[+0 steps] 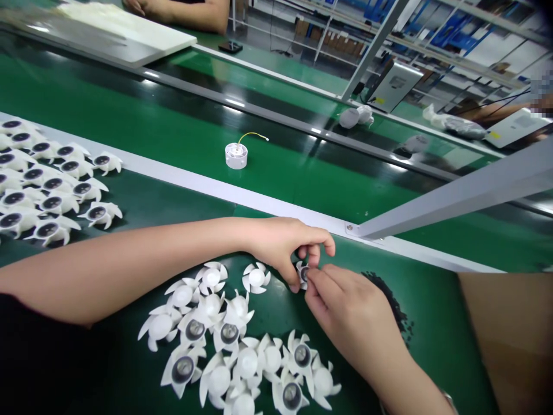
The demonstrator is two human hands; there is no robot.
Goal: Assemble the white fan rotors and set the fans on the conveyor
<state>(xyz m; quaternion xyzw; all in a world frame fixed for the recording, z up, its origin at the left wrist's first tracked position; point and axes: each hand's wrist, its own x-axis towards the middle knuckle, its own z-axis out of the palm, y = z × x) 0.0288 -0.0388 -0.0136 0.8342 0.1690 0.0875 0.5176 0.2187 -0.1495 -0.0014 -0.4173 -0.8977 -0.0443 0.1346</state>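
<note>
A small white fan wheel (301,273) with a dark hub is between my two hands, mostly covered by fingers. My left hand (289,245) curls around it, thumb against its near side and index finger stretched over it. From the right, my right hand (349,305) reaches in, its thumb and fingertips pinched together at the hub. Whatever lies in that pinch is hidden. Loose white fan wheels (248,362) spread below my hands, some with dark hubs up, others with smooth caps up. One single fan wheel (256,278) sits just left of my left thumb.
Rows of fan wheels (52,184) cover the left. Small black parts (389,300) are heaped beyond my right hand, near a cardboard box (510,328). A white round motor housing (236,155) stands on the green belt. A metal post (453,190) slants at right; other people's arms (194,14) show behind.
</note>
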